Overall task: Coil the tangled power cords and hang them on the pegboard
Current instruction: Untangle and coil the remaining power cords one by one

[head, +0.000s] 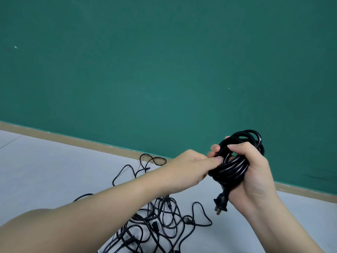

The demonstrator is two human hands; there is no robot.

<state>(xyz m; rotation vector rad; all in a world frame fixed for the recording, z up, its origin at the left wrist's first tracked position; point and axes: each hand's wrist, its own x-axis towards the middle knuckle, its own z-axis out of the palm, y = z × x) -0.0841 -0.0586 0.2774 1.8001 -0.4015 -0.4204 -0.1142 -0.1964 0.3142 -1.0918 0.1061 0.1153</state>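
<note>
Coiled black rubber power cord (pixel 235 161), wound into a thick bundle of several loops, sits in the lower right of the frame, held up in the air in front of a green wall. The right hand (pixel 253 172) wraps around the bundle from the right side, its grip closed: the thumb lies across the top of the loops and the fingertips (pixel 215 148) curl round and show on the left side of the coil. A black moulded plug with metal prongs (pixel 221 202) hangs out of the bottom of the bundle, just below the heel of that hand, prongs pointing down and to the left.

The left hand (pixel 191 168) reaches in from the lower left, its bare forearm crossing the frame diagonally. Its grip is also closed, the thumb and fingers pinching the strands at the left edge of the same coil, touching the fingertips of the right hand.

Below and behind the left forearm, in the lower middle of the frame, a tangled heap of thin black power cords (pixel 155 225) lies spread on a pale grey floor (pixel 54 170), with several small connectors visible among the loops. One loose strand trails away from the heap toward the wall and ends in a figure-eight loop.

A tan skirting strip (pixel 73 138) runs diagonally where the floor meets the dark green wall (pixel 164 61), which fills the upper part of the frame.
</note>
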